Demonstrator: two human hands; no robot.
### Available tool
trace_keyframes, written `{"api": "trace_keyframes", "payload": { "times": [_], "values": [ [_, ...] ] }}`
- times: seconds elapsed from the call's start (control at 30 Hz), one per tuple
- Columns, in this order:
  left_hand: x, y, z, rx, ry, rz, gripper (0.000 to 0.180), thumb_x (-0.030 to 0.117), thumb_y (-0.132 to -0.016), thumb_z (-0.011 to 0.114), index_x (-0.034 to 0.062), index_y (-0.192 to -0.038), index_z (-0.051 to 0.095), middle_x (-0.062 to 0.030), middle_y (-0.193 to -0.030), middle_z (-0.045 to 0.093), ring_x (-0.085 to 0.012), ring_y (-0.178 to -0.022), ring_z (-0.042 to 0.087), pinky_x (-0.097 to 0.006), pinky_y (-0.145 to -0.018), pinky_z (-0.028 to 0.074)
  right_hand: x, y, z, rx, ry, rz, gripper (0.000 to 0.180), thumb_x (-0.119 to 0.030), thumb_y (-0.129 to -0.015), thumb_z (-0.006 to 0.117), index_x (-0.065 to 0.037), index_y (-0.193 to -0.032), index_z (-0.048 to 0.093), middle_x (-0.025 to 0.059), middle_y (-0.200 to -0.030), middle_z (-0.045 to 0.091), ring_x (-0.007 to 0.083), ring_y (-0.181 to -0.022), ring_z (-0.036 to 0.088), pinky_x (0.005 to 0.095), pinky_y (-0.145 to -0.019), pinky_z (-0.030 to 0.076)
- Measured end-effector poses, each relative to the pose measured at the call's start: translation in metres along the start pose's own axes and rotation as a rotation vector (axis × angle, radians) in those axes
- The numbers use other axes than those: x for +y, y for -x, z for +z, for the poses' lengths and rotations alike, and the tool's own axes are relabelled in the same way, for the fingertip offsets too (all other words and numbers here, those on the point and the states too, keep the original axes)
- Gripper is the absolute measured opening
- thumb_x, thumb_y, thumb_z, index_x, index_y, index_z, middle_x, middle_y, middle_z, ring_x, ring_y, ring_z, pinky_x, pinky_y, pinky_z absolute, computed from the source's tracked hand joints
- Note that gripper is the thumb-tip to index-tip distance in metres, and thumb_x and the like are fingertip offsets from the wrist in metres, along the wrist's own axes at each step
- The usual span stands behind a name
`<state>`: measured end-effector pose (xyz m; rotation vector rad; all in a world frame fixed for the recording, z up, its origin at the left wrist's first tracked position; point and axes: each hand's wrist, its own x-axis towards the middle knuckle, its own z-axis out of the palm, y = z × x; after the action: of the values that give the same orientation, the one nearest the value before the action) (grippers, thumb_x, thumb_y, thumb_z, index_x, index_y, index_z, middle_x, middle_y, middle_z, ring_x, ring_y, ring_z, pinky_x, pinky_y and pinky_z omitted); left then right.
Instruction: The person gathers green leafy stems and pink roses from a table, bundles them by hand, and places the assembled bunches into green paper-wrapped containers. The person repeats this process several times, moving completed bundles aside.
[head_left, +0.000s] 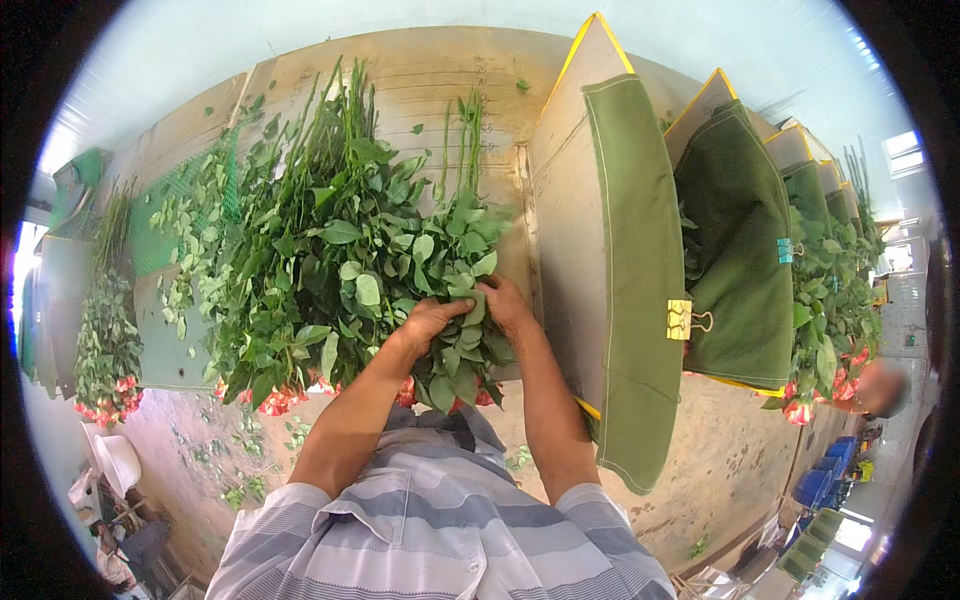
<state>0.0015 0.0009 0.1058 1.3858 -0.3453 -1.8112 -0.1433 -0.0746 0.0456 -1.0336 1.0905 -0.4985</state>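
A small bundle of leafy roses [462, 345] is between my hands, its blooms down at the bench's near edge. My left hand [435, 322] grips the bundle from the left, thumb across the leaves and other fingers hidden in the foliage. Against its right side, my right hand [508, 305] is closed round leaves and stems, fingertips partly covered. Just left of them lies a large heap of long-stemmed roses [320, 235], stem ends pointing away and pink-red heads hanging near me.
Right of my hand stands a grey divider [565, 220] draped with green cloth [635, 270] and a yellow binder clip [680, 320]. More cloth-covered dividers [735, 240] and roses follow. Green mesh [185, 215] and another rose bunch [108, 310] lie left. Leaves litter the floor [220, 450].
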Motion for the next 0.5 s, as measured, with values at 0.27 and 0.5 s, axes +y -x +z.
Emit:
{"api": "trace_keyframes", "payload": {
  "times": [0.27,0.5],
  "values": [
    [-0.01,-0.005,-0.006,0.071,0.339,-0.053,0.035,0.014,-0.075,0.066,-0.0028,-0.104,0.058,-0.0117,-0.092,0.064,-0.0236,-0.077,0.063,-0.038,-0.068,0.054,0.006,-0.004,-0.002,0.246,-0.02,-0.053,0.035,-0.021,-0.078,0.059,0.003,-0.103,0.06,0.0089,-0.099,0.062,0.0245,-0.086,0.057,0.0359,-0.078,0.044],
    [0.011,0.022,-0.007,0.063,0.301,-0.056,0.033,0.018,-0.079,0.062,0.0007,-0.106,0.058,-0.0108,-0.096,0.063,-0.024,-0.082,0.063,-0.038,-0.074,0.053,-0.018,0.014,-0.006,0.353,0.03,-0.048,0.026,-0.015,-0.079,0.058,0.003,-0.099,0.059,0.0104,-0.088,0.06,0.0208,-0.075,0.056,0.0364,-0.069,0.044]
  ]
}}
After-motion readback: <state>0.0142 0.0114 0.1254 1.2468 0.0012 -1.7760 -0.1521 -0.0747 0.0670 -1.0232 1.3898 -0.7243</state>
